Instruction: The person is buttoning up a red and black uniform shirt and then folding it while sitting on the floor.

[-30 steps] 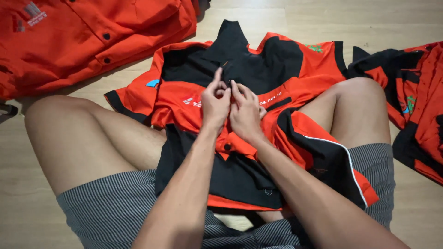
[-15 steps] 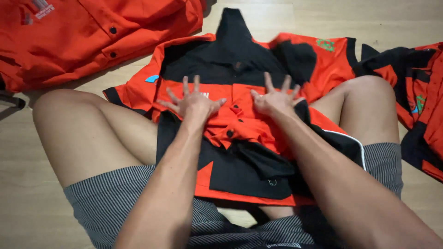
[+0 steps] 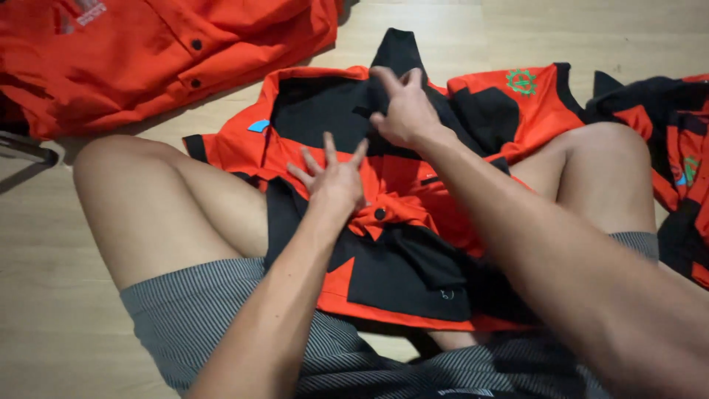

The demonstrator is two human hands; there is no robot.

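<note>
Item: red-and-black shirt (image 3: 413, 222), centre frame, across the person's lap and the floor (image 3: 44, 310). Left hand (image 3: 336, 181) flat, fingers spread, beside a fastened button (image 3: 379, 214). Right hand (image 3: 402, 111) pinching the black collar area. Lower front buttoned; upper part seemingly unfinished.

Pale wooden plank floor (image 3: 44, 295) under soft, even light

A shirt (image 3: 384, 244) lies across the person's lap between the knees, a second shirt (image 3: 148, 59) on the floor (image 3: 59, 325) far left, a third garment (image 3: 679, 185) at right.
</note>
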